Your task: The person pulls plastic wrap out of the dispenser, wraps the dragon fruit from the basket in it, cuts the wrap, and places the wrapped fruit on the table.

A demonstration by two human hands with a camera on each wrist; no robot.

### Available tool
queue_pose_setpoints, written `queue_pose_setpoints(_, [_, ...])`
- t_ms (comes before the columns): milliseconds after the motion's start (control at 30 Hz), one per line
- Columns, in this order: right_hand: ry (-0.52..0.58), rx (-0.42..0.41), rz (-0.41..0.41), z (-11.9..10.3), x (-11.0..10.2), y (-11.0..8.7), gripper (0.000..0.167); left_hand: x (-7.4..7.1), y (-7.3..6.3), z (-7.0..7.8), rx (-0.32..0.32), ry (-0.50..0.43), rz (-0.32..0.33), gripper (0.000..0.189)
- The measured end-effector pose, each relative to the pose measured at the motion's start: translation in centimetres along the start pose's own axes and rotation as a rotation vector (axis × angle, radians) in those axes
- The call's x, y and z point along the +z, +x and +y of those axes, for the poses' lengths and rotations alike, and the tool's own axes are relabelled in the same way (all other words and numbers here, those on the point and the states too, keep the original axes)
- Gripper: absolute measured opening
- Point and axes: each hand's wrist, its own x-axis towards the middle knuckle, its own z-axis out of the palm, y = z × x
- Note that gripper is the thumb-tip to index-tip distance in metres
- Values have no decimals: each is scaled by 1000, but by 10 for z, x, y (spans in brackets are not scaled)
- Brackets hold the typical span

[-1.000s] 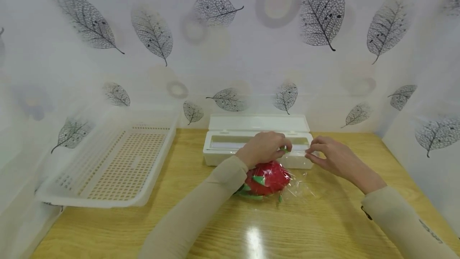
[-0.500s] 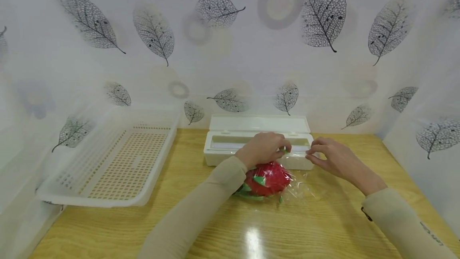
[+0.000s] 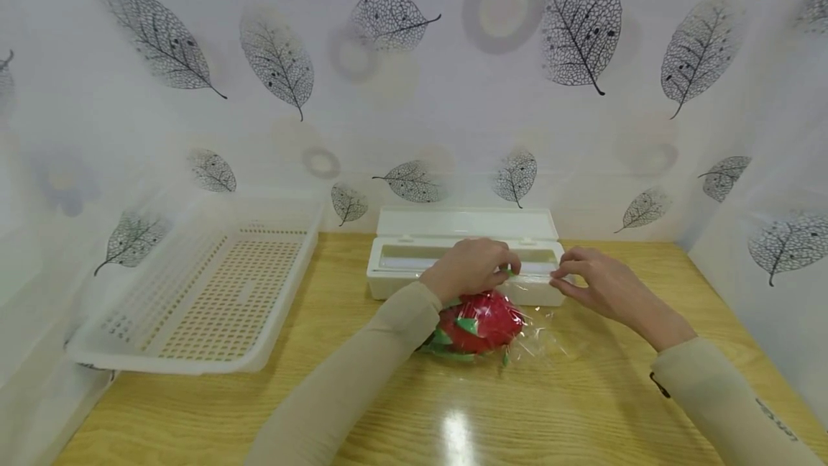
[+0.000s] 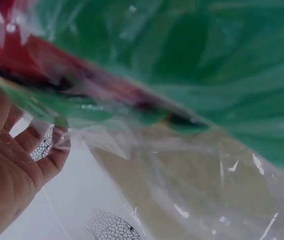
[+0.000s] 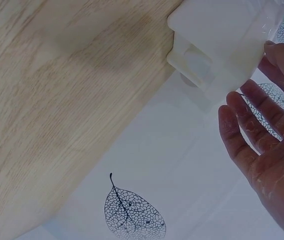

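Leaf-printed sheeting (image 3: 440, 113) backs a wood-grain table (image 3: 582, 394), on which a white box (image 3: 401, 288) stands with its lid (image 3: 466, 223) raised and a pale roll (image 3: 404, 263) lying in its trough. Just in front of the box, partly behind the left forearm, lies a red-and-green bundle (image 3: 488, 318) under clear film (image 3: 543, 340). To the left, well apart from the box, is a white basket (image 3: 289, 300). Left hand (image 3: 468, 265): fingers curled, thumb and forefinger seemingly pinching a small green piece (image 3: 509, 272) at the box's front edge (perhaps a sliding cutter, though the fingers hide most of it). Right hand (image 3: 598, 282): thumb and forefinger nearly closed at the box's right front corner, apparently pinching the film there; the other three fingers are loosely extended, as the right wrist view shows. The step appears to be parting film along that edge. For a clean result, the right hand should keep the film taut and level while the left travels along the edge in one even stroke; slack would probably bunch or tear it, and sideways force could shift the light-looking box.
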Motion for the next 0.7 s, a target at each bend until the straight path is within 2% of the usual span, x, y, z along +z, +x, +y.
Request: queue_pose_setpoints(700, [10,21,-33,-1,-3,0,8,0,-3,-3,-11,-13,-11,23])
